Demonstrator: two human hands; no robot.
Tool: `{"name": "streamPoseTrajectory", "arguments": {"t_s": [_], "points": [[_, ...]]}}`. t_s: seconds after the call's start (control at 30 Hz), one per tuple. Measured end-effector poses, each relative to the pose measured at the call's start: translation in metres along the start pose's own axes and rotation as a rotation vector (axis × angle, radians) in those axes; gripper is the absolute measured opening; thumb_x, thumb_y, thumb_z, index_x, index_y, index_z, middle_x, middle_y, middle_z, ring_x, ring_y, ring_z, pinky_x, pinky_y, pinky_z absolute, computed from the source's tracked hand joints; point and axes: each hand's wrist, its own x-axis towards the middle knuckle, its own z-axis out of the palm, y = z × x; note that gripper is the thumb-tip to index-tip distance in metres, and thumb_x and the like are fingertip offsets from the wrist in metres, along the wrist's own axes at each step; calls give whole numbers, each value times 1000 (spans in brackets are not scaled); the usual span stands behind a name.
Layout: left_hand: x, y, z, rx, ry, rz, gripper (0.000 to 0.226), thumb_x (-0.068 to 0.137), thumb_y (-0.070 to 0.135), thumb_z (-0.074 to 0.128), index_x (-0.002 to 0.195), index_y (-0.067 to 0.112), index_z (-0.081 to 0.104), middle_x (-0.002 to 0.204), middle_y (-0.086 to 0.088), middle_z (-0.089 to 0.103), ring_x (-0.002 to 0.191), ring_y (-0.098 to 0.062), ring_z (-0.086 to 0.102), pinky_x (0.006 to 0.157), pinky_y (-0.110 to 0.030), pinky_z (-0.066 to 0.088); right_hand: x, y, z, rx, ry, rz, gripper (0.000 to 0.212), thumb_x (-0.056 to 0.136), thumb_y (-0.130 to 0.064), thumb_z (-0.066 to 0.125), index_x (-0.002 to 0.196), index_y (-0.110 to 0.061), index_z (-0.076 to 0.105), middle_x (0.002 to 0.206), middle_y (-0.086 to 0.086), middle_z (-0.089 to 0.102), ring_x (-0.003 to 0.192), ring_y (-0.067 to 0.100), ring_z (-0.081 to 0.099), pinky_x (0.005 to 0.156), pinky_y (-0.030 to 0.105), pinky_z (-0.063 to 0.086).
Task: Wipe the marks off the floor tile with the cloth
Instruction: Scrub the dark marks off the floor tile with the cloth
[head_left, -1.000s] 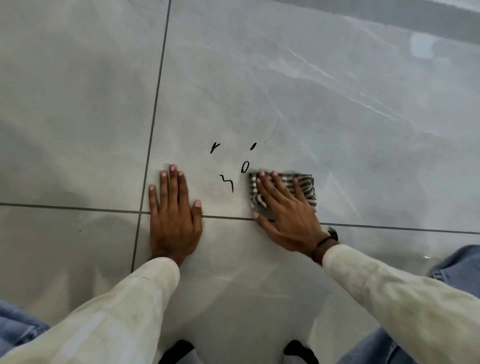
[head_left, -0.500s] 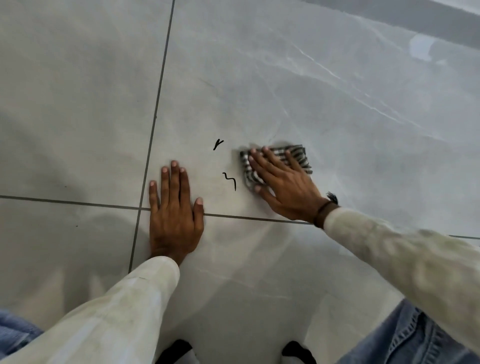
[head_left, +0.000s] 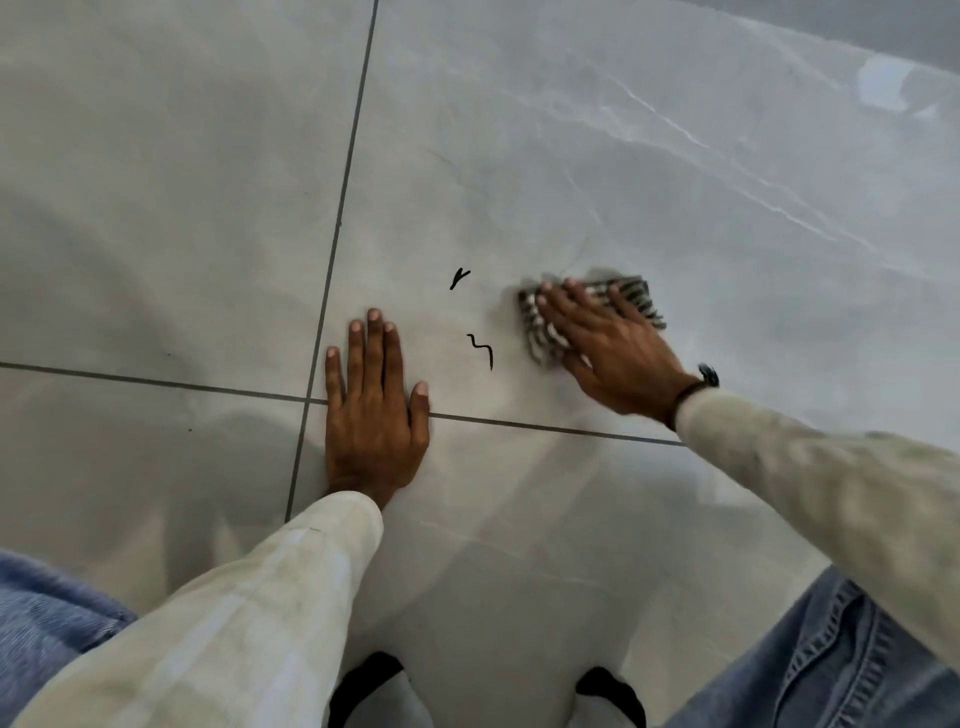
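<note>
Right hand (head_left: 613, 348) blurred, fingers (head_left: 558, 306) flat on striped cloth (head_left: 631, 293), left hand (head_left: 371, 410) splayed on tile (head_left: 571, 182)

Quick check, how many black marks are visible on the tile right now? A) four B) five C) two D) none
C: only the Y-shaped mark and the squiggle show, both left of the striped cloth under the right hand.

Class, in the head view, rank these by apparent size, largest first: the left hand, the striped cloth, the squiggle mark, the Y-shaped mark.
1. left hand
2. striped cloth, partly hidden under the right hand
3. squiggle mark
4. Y-shaped mark
</note>
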Motion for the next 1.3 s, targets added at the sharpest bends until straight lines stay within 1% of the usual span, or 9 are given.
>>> {"name": "streamPoseTrajectory", "arguments": {"t_s": [0.07, 0.23, 0.4, 0.5, 0.67, 0.8, 0.93, 1.17, 1.3], "points": [[0, 0, -1, 0, -7, 4, 74, 108, 39, 32, 170, 4, 15, 181, -17, 13, 170, -32, 13, 136, -58, 18, 25, -19, -7, 44, 19, 132, 61, 106, -36, 38, 165, -23, 24, 175, -3, 22, 163, 24, 18, 126, 64, 24], [0, 0, -2, 6, -6, 11, 74, 108, 39, 31, 170, 3, 14, 181, -17, 12, 170, -33, 12, 136, -59, 17, -12, -57, 18, -55, -21, -263, 65, 102, -36, 32, 165, -21, 25, 175, -1, 23, 163, 26, 18, 129, 63, 16], [0, 0, -3, 13, -9, 10, 73, 108, 40, 28, 171, 4, 13, 182, -16, 10, 170, -31, 9, 136, -58, 15, -40, -56, 25, -102, -72, -269, 69, 101, -33, 38, 165, -19, 20, 176, 0, 17, 163, 28, 14, 126, 67, 20], [-1, -1, -4, 16, -13, 8, 73, 108, 39, 31, 171, 4, 14, 181, -17, 10, 170, -32, 10, 136, -58, 15, -13, -59, 14, -96, -52, -337, 68, 101, -33, 38, 166, -22, 20, 176, -2, 18, 163, 25, 16, 130, 62, 16], [0, 1, -4, 16, -14, 10, 72, 109, 39, 29, 171, 3, 14, 181, -17, 11, 170, -32, 11, 136, -58, 16, 17, -50, 1, 66, 31, 51, 63, 106, -33, 37, 166, -23, 22, 175, -3, 19, 163, 22, 16, 128, 61, 21], [0, 1, -6, 1, -14, 4, 73, 108, 37, 33, 170, 3, 16, 181, -18, 13, 170, -33, 12, 136, -58, 16, -12, -71, 15, 44, 5, -69, 65, 104, -28, 38, 166, -18, 21, 176, 0, 17, 164, 27, 12, 128, 65, 15], [-1, 2, -8, 15, -27, 4, 73, 109, 38, 30, 170, 3, 15, 181, -18, 11, 170, -32, 11, 136, -58, 15, 26, -68, 2, 25, -23, -201, 66, 103, -26, 40, 166, -21, 21, 176, -2, 18, 164, 26, 13, 130, 64, 12], [1, 2, -7, 15, -48, 2, 73, 109, 40, 29, 171, 4, 13, 182, -16, 9, 170, -32, 9, 137, -57, 13, 98, -56, -25, 178, 28, 196, 67, 105, -28, 38, 167, -19, 13, 177, -2, 9, 165, 26, 5, 128, 68, 11], [0, 2, -11, 4, -57, 10, 73, 109, 38, 31, 170, 3, 14, 181, -17, 10, 170, -33, 9, 137, -59, 14, 60, -72, -16, 42, -15, -152, 68, 101, -24, 41, 166, -22, 19, 176, -2, 16, 164, 25, 11, 129, 65, 14]]}}
